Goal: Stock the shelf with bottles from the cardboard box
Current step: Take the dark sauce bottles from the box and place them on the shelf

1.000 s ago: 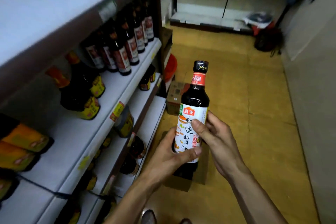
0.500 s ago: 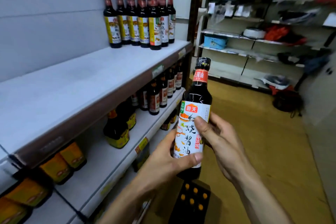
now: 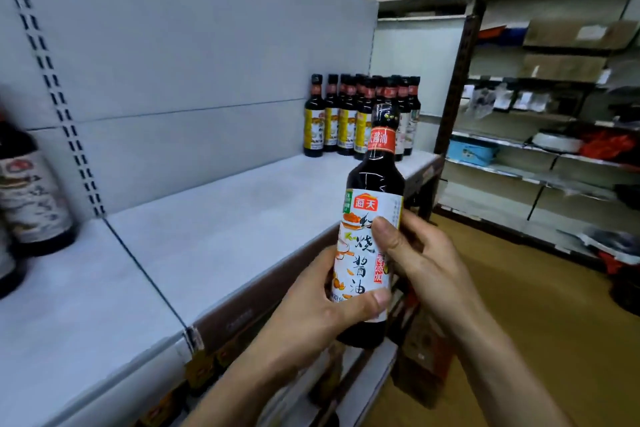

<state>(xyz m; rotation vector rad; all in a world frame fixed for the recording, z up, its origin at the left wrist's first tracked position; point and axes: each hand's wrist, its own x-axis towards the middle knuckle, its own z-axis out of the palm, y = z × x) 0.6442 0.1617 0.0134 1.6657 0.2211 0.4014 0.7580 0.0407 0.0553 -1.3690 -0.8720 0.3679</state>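
As I stand at the shelving with both hands raised, my left hand [image 3: 311, 315] cups the lower body of a soy sauce bottle [image 3: 363, 198] and my right hand [image 3: 429, 263] wraps its other side, the fingers [image 3: 388, 236] of each curled round the label, thumbs across the front. Filled close to the cap and glossy like glass or hard plastic, the bottle looks heavy for its size, rigid, smooth enough to slip and likely to break if dropped. The paper label, low on the body, seems the surest place to grip. It is held upright in the air beside the front edge of the shelf [image 3: 225, 218], not yet on it. The bottle is dark brown, with a black cap, an orange-red neck band and a white label bearing a red brand mark, black brush characters and orange pictures. At the left edge stands another dark bottle [image 3: 31, 191]. Farther along the pale shelf board, a tight cluster of bottles [image 3: 346, 121] with yellow and white labels fills the far end.
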